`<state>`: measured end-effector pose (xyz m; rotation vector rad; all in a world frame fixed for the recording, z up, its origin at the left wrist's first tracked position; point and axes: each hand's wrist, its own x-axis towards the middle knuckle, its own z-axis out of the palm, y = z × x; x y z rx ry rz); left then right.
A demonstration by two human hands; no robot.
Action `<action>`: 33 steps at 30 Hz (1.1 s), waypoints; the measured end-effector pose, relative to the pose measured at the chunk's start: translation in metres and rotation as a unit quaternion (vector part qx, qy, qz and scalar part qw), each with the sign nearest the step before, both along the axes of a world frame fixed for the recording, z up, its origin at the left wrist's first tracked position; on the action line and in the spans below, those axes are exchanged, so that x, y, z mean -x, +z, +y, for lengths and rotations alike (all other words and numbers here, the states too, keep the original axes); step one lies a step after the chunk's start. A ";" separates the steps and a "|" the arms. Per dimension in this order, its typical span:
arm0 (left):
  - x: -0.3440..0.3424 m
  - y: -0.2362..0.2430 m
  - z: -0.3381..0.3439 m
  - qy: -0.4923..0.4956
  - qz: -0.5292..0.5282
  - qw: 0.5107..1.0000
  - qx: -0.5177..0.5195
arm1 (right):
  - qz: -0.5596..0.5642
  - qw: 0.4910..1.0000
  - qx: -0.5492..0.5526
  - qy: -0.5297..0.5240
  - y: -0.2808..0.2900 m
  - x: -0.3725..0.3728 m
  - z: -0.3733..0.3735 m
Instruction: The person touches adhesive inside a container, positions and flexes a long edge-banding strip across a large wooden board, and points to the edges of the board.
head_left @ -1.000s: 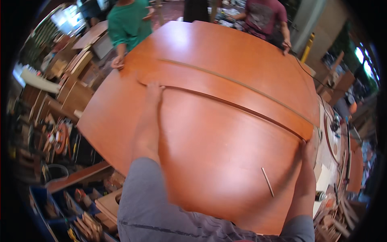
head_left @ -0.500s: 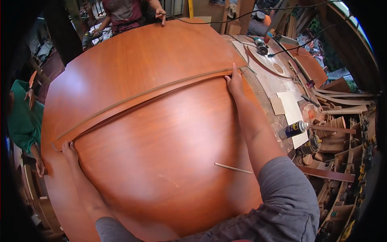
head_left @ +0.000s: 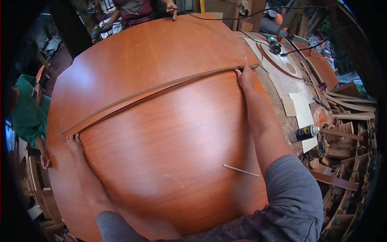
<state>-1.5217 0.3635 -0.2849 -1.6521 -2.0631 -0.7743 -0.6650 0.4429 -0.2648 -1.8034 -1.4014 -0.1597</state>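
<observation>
Both ends of the curved wooden strip (head_left: 153, 89) are grasped, by left hand (head_left: 75, 146) and right hand (head_left: 245, 79); positioned on wood-grain panel (head_left: 181, 133), fixing unseen; pencil (head_left: 241, 170) unheld, bodyward of right grip.

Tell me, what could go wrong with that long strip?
The strip might slip and scratch the shiny board under it, because the left hand and right hand are only at its ends. The loose little stick lies near the right arm, so a bump could roll it.
</observation>
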 end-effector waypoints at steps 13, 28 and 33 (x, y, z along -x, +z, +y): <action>-0.006 0.003 0.001 0.024 -0.117 0.992 0.044 | -0.033 0.998 -0.040 -0.021 0.007 0.006 -0.007; -0.015 0.000 -0.006 0.062 -0.065 0.993 0.081 | -0.054 0.985 0.090 -0.140 0.032 0.018 -0.029; -0.023 -0.004 0.008 0.036 -0.074 0.991 0.102 | -0.076 0.981 0.103 -0.147 0.029 0.004 -0.026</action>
